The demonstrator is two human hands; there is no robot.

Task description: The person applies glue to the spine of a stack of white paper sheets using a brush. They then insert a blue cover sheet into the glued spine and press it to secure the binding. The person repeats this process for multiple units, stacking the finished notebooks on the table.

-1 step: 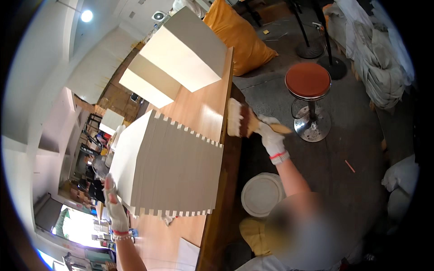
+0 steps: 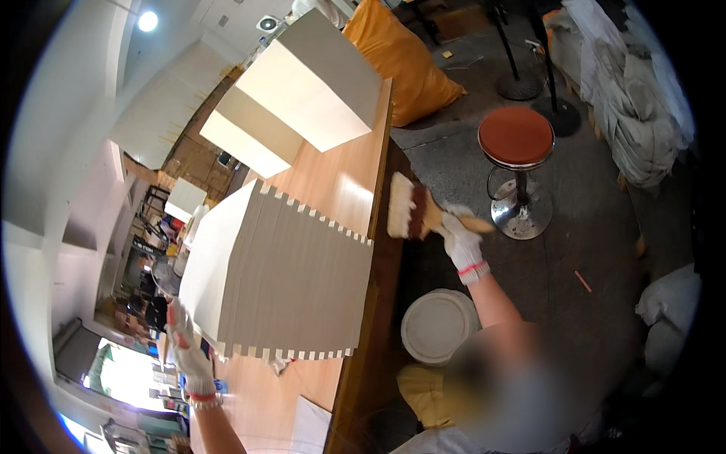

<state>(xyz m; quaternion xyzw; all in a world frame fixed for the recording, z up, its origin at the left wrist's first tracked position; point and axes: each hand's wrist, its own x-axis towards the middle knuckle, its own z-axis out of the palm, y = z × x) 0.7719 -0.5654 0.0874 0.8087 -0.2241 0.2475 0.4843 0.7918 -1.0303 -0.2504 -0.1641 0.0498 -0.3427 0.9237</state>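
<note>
My right hand [image 2: 460, 242], in a white knit glove, grips the wooden handle of a wide flat brush [image 2: 420, 214]. Its bristles are pale, with a dark red-brown band behind them, and it hangs in the air off the table's right edge. A tall stack of pale grey sheets [image 2: 295, 280], with notched edges along two sides, stands on the wooden table [image 2: 257, 416]. Beside the stack's left face is my gloved left hand [image 2: 189, 352], fingers stretched out, holding nothing. Whether it touches the stack I cannot tell.
Two more pale stacks, one tall [image 2: 325, 83] and one lower [image 2: 253, 129], stand farther along the table. A sheet [image 2: 310, 425] lies near me. Right of the table are a lidded white bucket [image 2: 439, 327], a red-topped stool [image 2: 516, 136] and an orange sack [image 2: 404, 68].
The brush and my right hand have shifted slightly right and down, away from the table edge. My left hand has drawn a little left of the stack.
</note>
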